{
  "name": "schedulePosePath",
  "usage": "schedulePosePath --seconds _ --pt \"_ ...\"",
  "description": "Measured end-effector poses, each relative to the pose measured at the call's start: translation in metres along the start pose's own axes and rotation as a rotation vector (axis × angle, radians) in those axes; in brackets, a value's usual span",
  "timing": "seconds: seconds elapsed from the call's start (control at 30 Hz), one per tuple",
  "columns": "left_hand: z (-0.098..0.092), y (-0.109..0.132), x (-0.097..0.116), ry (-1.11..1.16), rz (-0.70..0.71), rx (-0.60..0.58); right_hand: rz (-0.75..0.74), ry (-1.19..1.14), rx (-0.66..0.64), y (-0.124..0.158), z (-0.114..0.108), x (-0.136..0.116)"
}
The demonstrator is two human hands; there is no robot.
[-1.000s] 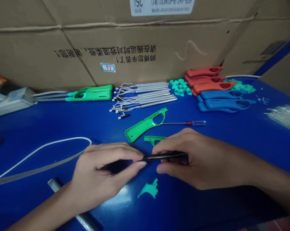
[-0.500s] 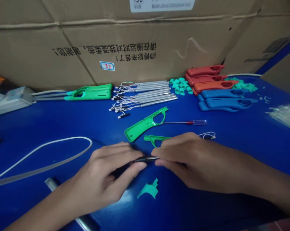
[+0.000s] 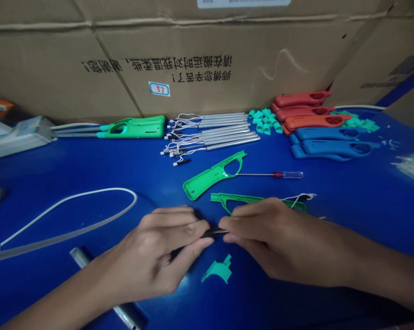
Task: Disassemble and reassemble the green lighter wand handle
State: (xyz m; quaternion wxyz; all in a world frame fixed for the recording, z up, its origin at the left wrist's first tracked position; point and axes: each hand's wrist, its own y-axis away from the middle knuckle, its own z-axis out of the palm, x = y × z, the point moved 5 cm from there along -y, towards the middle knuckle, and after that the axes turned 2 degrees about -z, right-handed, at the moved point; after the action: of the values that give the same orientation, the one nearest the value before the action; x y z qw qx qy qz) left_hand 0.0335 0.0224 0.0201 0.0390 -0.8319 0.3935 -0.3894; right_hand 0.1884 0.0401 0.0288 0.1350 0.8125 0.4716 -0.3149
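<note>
My left hand is closed, its thumb and forefinger pinching a thin black piece with a silvery end. My right hand pinches that silvery end from the other side; most of the piece is hidden by fingers. Just beyond the hands lie two green lighter shell halves: one open side up, the other partly behind my right hand, with a white-wired black part beside it. A small teal plastic piece rests on the table below the hands.
A screwdriver touches the nearer shell half. Behind are silver tubes with wires, teal caps, red shells, blue shells and assembled green lighters. A white cable loops left; a metal tube lies under my left forearm. A cardboard box stands behind.
The view has shifted slightly, so the table items appear a little further right. Both hands still pinch the black piece, and its silvery end shows less between the fingers.
</note>
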Motion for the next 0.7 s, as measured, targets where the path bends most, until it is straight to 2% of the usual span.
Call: schedulePosePath --seconds 0.3,0.7 --pt "0.0009 -0.0051 0.0034 0.041 -0.033 -0.052 -0.015 0.021 -0.001 -0.0008 0.0015 -0.0015" --pt "0.0023 0.0001 0.0017 -0.011 -0.016 -0.007 0.001 0.069 -0.004 -0.0012 0.0021 -0.0029"
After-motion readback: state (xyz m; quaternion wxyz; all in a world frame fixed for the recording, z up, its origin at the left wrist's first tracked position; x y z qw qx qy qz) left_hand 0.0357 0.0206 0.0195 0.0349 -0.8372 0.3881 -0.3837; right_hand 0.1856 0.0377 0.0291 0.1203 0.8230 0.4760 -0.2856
